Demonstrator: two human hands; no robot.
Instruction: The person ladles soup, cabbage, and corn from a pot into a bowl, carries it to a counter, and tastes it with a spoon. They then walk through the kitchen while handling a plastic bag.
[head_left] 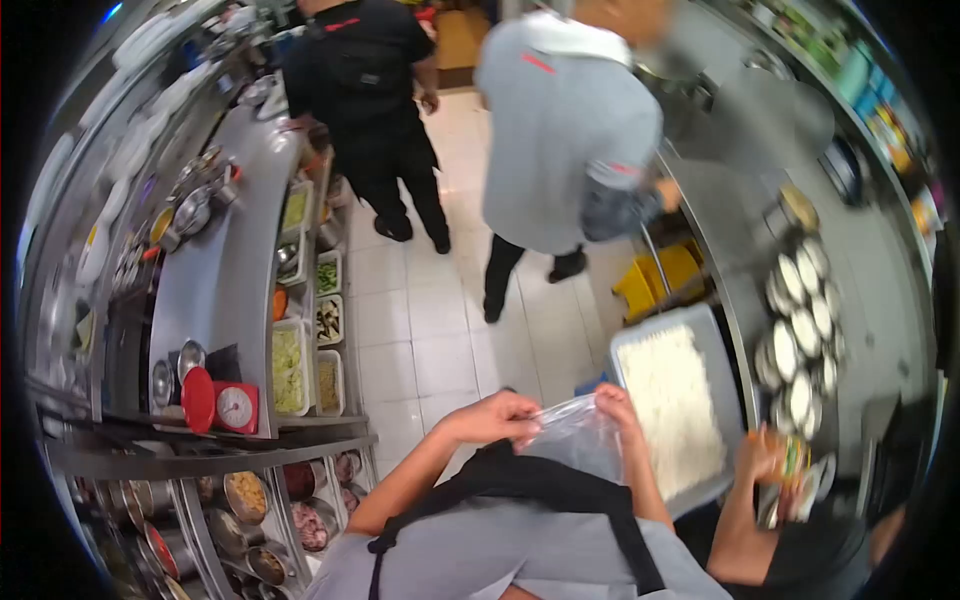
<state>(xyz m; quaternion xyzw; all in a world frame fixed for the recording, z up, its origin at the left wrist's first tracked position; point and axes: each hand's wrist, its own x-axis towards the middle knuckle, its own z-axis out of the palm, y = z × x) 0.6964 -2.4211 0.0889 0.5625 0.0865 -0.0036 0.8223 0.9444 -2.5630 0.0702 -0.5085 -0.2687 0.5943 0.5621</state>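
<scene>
A clear plastic bag (580, 440) hangs between my two hands in front of my black apron. My left hand (500, 418) pinches one side of its upper edge. On the other side, my right hand (616, 404) has its fingers closed on the same edge. Just right of my right hand lies a large grey tub (712, 345) filled with white rice-like food (672, 405). What the bag holds, if anything, I cannot make out.
Two people stand ahead on the tiled floor (385, 340). At right, a co-worker's hand (765, 455) holds a packet near stacked metal cups (800, 330). A red scale (236, 408) stands on the left counter (215, 290). A yellow bucket (660, 278) sits beyond the tub.
</scene>
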